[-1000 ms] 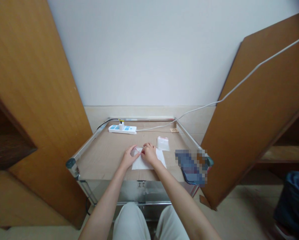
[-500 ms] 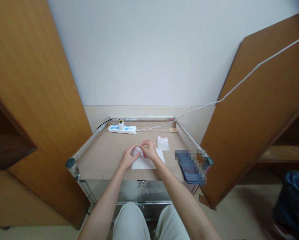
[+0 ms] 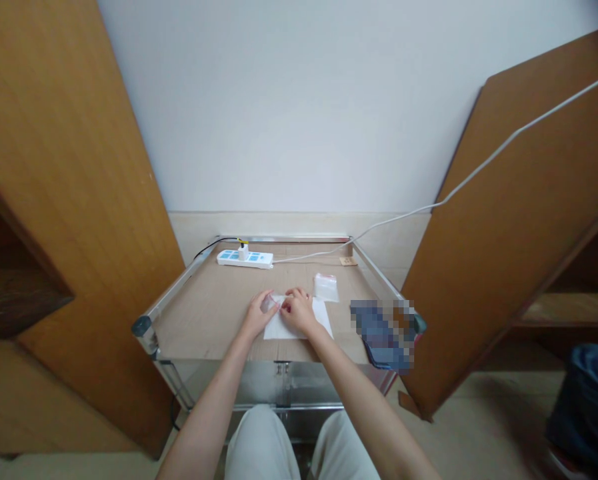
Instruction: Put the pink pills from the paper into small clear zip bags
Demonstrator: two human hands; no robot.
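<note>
Bag [image 3: 267,304], long axis unclear | held by left hand [image 3: 255,316], thumb and fingers curved round it | right hand [image 3: 300,312] just right, fingertips close, grip unclear | paper [image 3: 275,329] beneath

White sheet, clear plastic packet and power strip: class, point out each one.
White sheet [image 3: 281,329], head view: on its uncovered near part.
Clear plastic packet [image 3: 326,289], head view: on its middle.
Power strip [image 3: 255,259], head view: on its socket face.

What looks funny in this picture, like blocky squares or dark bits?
Head view: blocky squares partly cover the dark blue thing; head view: the left cabinet opening is shadowy; head view: details between the left hand and right hand look too tiny.
</note>
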